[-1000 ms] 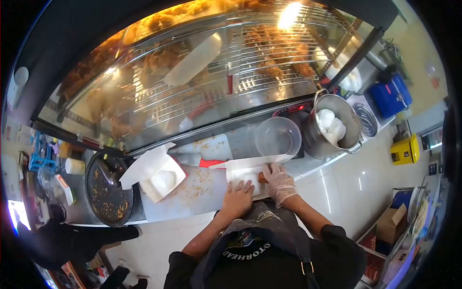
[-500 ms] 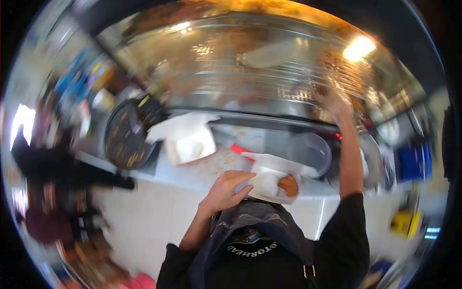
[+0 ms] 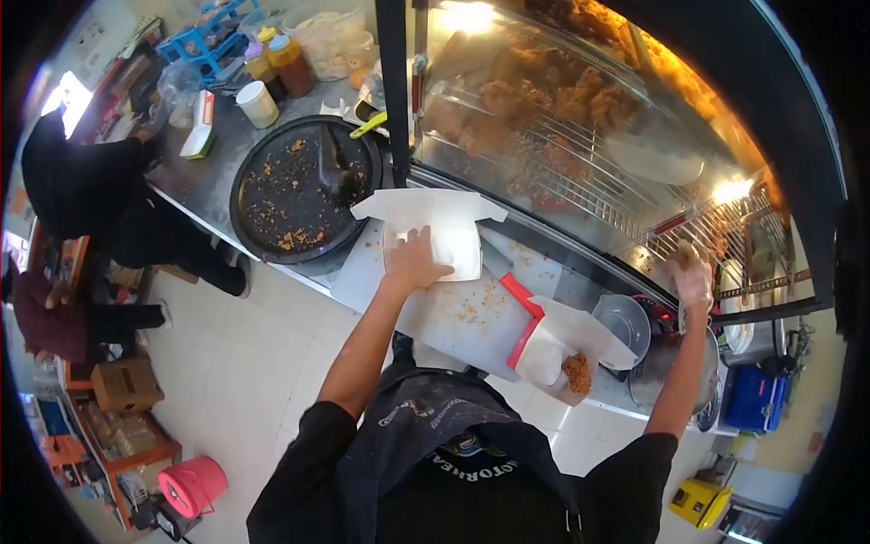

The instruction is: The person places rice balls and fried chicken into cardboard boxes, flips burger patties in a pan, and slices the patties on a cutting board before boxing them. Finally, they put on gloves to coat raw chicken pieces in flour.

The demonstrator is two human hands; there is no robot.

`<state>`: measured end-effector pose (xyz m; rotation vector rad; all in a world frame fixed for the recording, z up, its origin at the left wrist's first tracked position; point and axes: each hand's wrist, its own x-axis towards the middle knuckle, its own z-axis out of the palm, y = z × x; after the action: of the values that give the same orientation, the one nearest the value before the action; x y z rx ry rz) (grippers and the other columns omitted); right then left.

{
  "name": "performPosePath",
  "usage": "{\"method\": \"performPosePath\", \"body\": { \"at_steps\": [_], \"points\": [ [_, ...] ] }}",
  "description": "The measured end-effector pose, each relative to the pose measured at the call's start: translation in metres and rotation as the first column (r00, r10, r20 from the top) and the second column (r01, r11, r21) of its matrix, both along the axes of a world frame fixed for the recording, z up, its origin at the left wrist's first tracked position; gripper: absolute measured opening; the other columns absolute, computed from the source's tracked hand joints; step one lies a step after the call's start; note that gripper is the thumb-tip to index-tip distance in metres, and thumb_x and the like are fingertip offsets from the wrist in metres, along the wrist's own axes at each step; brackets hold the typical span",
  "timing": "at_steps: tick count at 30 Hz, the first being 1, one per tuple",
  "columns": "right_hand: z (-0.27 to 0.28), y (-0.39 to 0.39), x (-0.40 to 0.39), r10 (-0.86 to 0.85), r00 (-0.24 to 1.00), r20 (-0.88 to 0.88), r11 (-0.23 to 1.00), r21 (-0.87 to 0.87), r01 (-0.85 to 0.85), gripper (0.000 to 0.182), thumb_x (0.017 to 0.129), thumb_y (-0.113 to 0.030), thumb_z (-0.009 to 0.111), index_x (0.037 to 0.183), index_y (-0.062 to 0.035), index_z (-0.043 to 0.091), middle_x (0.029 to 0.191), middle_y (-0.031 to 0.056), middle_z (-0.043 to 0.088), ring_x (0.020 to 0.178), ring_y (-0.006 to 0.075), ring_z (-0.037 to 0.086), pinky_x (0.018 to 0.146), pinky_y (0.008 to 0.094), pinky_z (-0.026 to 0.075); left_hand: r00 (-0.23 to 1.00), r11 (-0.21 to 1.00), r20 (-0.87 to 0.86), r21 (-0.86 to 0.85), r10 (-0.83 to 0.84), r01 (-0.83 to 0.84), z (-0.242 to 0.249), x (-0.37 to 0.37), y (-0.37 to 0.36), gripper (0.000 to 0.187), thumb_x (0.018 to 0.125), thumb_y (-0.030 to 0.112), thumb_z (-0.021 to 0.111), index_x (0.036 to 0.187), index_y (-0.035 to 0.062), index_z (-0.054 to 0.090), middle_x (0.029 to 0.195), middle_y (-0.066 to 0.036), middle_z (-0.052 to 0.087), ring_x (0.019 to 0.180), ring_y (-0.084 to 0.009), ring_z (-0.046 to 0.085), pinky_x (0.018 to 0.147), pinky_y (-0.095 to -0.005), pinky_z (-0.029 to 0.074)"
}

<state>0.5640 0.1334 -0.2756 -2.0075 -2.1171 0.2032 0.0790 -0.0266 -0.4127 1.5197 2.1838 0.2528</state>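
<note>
- The left hand [image 3: 419, 261] has its fingers spread over the open box [image 3: 467, 260] on the desk [image 3: 444, 335], gripping nothing visible.
- This box lies directly under it, broadside, lid pointing toward the glass case [image 3: 544, 195].
- The right hand [image 3: 694, 279], well apart, is at the case; its grip cannot be told.
- Nearer it, the chicken [image 3: 577, 373] sits in a slanted second box [image 3: 569, 395].

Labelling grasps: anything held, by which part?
Left hand over near edge of a takeaway box, grip unclear; gloved right hand at display cabinet, hold can't be told.
</note>
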Motion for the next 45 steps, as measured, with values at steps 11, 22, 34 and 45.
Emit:
{"method": "performPosePath", "body": {
  "at_steps": [11, 22, 34, 45],
  "points": [
    [0.019, -0.166, -0.240, -0.002, 0.524, -0.852, 0.974, -0.121, -0.193, 0.036, 0.076, -0.016, 0.074, 0.109, -0.0080, 0.064, 0.121, 0.0065, 0.057, 0.097, 0.0143, 0.059, 0.084, 0.0283, 0.051, 0.846, 0.889, 0.403, 0.429, -0.349, 0.162, -0.017, -0.054, -0.024, 0.059, 0.071, 0.011, 0.065, 0.128, 0.0039, 0.050, 0.136, -0.020, 0.045, 0.121, -0.0411, 0.046, 0.104, -0.0425, 0.038],
    [-0.119, -0.141, -0.365, 0.324, 0.893, -0.312, 0.923, 0.309, -0.227, 0.040, 0.084, -0.024, 0.059, 0.116, -0.0002, 0.057, 0.109, 0.0222, 0.060, 0.102, 0.0389, 0.056, 0.090, 0.0462, 0.044, 0.966, 0.931, 0.251, 0.365, -0.064, -0.033, 0.007, -0.078, -0.038, 0.043, 0.077, 0.017, 0.066, 0.117, 0.0018, 0.058, 0.110, -0.020, 0.063, 0.105, -0.0344, 0.059, 0.090, -0.0406, 0.046],
    [-0.126, -0.137, -0.391, 0.451, 0.892, 0.023, 0.891, 0.038, -0.452, 0.021, 0.084, -0.025, 0.057, 0.098, -0.0111, 0.063, 0.095, 0.0083, 0.059, 0.094, 0.0312, 0.057, 0.077, 0.0446, 0.051, 0.940, 0.973, 0.318, 0.149, 0.123, -0.178, -0.044, -0.085, -0.028, 0.035, 0.087, 0.025, 0.053, 0.109, -0.0002, 0.061, 0.096, -0.028, 0.065, 0.091, -0.0453, 0.061, 0.083, -0.0502, 0.048],
    [-0.154, -0.144, -0.361, 0.677, 0.736, 0.003, 0.729, 0.132, -0.671, 0.014, 0.081, -0.019, 0.059, 0.092, -0.0150, 0.067, 0.089, 0.0074, 0.059, 0.087, 0.0256, 0.059, 0.064, 0.0421, 0.052, 0.933, 0.976, 0.353, 0.168, 0.071, -0.138, -0.053, -0.095, -0.029, 0.028, 0.083, 0.014, 0.048, 0.102, -0.0005, 0.063, 0.095, -0.027, 0.065, 0.089, -0.0462, 0.061, 0.083, -0.0522, 0.048]
  ]
}}
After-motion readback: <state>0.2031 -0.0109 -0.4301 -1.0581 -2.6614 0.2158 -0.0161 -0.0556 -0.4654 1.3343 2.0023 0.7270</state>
